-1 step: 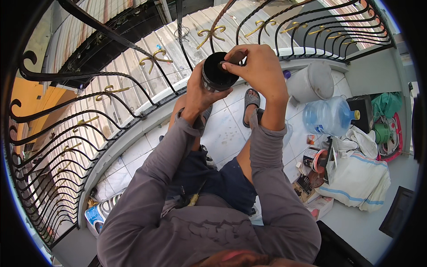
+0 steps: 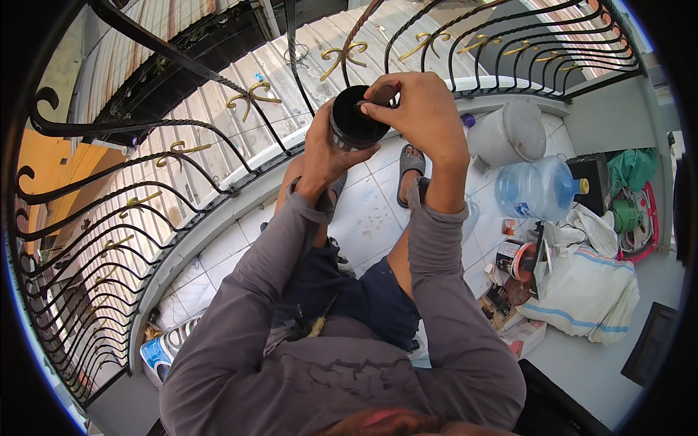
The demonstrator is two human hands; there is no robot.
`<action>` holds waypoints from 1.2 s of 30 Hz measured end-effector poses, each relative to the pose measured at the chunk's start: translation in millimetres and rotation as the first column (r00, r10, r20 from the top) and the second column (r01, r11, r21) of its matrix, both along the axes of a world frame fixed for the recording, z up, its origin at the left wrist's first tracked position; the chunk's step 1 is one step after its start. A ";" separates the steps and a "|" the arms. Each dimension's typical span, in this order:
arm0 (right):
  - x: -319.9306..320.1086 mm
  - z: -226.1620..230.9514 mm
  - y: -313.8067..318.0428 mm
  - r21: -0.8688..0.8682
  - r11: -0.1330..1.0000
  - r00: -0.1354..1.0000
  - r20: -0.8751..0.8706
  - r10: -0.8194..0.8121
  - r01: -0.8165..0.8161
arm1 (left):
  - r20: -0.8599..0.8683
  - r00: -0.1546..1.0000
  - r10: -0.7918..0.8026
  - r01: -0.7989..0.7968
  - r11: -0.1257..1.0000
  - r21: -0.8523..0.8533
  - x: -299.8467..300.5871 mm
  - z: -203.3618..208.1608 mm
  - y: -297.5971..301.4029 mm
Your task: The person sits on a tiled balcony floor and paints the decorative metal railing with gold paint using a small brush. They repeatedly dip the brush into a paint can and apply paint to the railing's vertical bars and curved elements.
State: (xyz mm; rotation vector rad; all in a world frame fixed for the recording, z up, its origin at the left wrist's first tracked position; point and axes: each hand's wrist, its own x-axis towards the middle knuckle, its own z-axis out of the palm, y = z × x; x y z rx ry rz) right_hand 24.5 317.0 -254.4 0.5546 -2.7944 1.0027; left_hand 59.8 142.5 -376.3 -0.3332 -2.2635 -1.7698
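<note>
Your left hand (image 2: 327, 149) grips the black can (image 2: 355, 116) raised before the railing (image 2: 182, 127); right hand (image 2: 425, 116) pinches a brush handle (image 2: 379, 94) at its mouth. Keep the can level, I'd judge.

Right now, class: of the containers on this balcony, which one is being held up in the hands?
The black can, cupped by the left hand with the right hand at its rim. The white bucket and blue water jug sit on the floor.

Nothing has changed: both hands (image 2: 378, 138) remain clasped on the black can (image 2: 354, 120).
</note>
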 end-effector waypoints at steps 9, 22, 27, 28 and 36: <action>-6.6 -6.3 -16.6 0.105 0.994 0.999 -0.045 0.017 -0.012 | -0.023 0.999 -0.028 0.030 0.997 0.075 -11.2 -4.0 -3.0; -2.9 -6.3 -19.3 0.159 0.987 0.997 -0.080 0.020 -0.007 | -0.038 0.999 -0.024 0.026 0.998 0.053 -9.8 -5.3 -4.0; 2.7 7.1 -7.6 0.073 0.997 0.998 -0.054 -0.007 0.010 | -0.016 1.000 -0.016 0.017 0.998 0.066 -8.2 -5.0 -4.4; 4.2 10.2 -5.6 0.059 0.998 0.998 -0.056 -0.015 0.019 | -0.018 1.000 -0.015 0.016 0.998 0.063 -8.5 -4.6 -4.4; 8.7 24.2 2.3 -0.014 0.999 0.999 -0.006 -0.047 0.047 | -0.037 0.997 -0.061 0.063 0.996 0.066 -9.6 -2.9 -5.3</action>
